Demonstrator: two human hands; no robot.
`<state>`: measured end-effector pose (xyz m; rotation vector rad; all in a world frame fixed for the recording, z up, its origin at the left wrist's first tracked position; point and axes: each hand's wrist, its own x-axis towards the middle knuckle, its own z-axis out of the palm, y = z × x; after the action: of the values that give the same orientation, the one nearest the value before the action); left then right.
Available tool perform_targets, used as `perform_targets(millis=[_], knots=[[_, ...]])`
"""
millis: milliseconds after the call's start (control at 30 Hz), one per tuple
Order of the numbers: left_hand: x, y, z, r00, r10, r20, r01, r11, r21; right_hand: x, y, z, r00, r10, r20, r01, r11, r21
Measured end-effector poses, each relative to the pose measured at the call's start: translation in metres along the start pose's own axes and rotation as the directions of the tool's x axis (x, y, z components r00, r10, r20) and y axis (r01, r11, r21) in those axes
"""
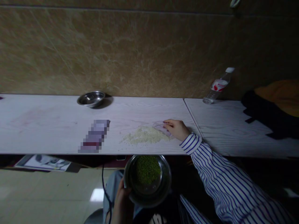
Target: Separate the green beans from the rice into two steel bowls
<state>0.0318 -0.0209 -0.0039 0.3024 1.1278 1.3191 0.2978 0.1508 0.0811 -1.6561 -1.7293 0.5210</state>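
My left hand (122,196) grips the rim of a steel bowl (167,183) at its left side, just below the table's front edge. Green mung beans (147,169) lie in this bowl, which tilts toward the table. On the tabletop a loose, flat heap of white rice (144,135) is spread out. At the heap's right end is my right hand (176,128), its fingers closed in a pinch. A faint, pinkish see-through thing (159,125) shows at those fingertips; its kind is too unclear to tell.
Behind and left on the table (46,124) stands a second steel bowl (91,99). A blurred-out phone-shaped object (94,137) lies left of the rice. A clear bottle (216,87) stands by the wall, with dark and orange cloth (275,105) farther right. A black cable (104,183) hangs below.
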Motion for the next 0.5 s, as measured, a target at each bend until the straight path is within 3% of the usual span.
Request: perform_targets(millis=[233, 367, 500], knots=[[-0.004, 0.011, 0.007, 0.994, -0.111, -0.020, 0.111, 0.993, -0.029, 0.006, 0.042, -0.031, 0.970, 0.179, -0.166, -0.174, 0.984, 0.048], [0.008, 0.006, -0.005, 0.994, -0.109, -0.025, 0.109, 0.994, -0.014, -0.001, 0.042, -0.019, 0.971, 0.209, -0.118, -0.196, 0.974, 0.116], [0.017, -0.001, -0.014, 0.993, -0.117, -0.034, 0.117, 0.993, -0.012, -0.004, 0.018, 0.004, 0.991, 0.123, -0.059, -0.109, 0.974, 0.200]])
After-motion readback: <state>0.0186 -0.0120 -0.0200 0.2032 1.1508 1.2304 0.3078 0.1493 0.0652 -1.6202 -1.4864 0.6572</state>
